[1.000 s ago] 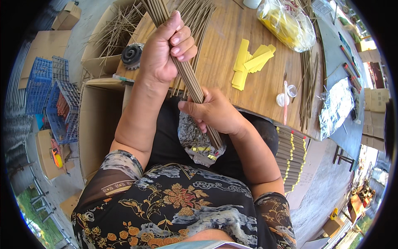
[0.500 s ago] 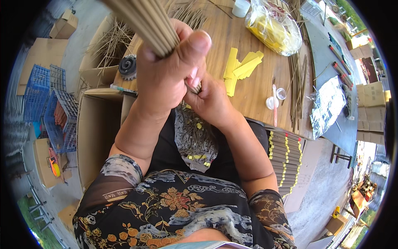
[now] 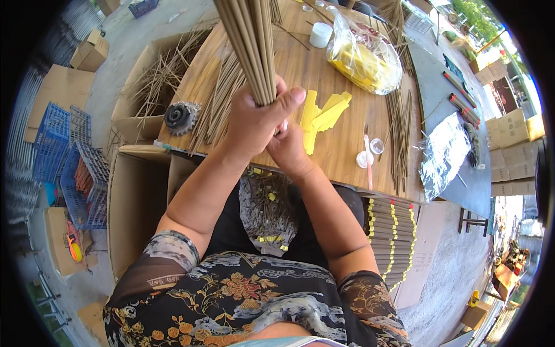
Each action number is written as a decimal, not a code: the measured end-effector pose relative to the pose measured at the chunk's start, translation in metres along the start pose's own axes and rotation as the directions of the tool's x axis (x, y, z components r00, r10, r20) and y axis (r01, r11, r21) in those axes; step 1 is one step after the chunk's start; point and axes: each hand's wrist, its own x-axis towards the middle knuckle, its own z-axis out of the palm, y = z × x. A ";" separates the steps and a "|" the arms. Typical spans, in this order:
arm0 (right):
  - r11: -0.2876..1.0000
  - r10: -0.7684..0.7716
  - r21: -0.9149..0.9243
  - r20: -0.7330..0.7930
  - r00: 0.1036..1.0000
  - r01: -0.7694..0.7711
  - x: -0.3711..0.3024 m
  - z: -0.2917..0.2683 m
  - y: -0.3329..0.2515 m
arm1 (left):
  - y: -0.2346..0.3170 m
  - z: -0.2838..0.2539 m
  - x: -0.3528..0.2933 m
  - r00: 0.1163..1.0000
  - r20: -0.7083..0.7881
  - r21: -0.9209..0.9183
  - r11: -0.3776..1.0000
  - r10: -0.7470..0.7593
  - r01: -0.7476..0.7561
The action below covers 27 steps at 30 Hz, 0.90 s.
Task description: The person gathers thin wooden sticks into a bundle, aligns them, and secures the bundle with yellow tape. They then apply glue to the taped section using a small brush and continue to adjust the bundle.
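As the head view shows, the left hand (image 3: 257, 118) is clamped around the brown stick bundle (image 3: 250, 49), which rises from that fist above the wooden table (image 3: 295, 66); the right hand (image 3: 288, 149) is just beside the left, fingers mostly hidden, its grip impossible to tell.

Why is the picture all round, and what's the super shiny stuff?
In the head view, the fisheye lens makes a round picture with black corners; there too, glare whitens the crumpled silver sheet and glints off the clear plastic bag.
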 end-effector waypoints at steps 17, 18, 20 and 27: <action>0.999 0.009 -0.051 0.005 1.000 -0.009 -0.004 0.007 0.010 | 0.005 0.003 -0.007 0.995 -0.096 0.104 0.994 0.021 -0.011; 0.995 0.074 -0.071 0.067 0.995 -0.069 -0.009 0.005 0.009 | 0.009 0.001 -0.009 0.996 -0.089 0.063 0.998 -0.010 0.015; 0.956 0.281 0.030 0.201 0.938 -0.293 -0.015 0.001 -0.023 | 0.020 -0.008 -0.010 0.994 -0.024 -0.180 0.979 -0.102 0.096; 0.906 0.413 0.023 0.173 0.894 -0.423 -0.055 0.014 -0.067 | 0.047 -0.004 -0.032 0.967 -0.103 -0.398 0.901 -0.231 0.173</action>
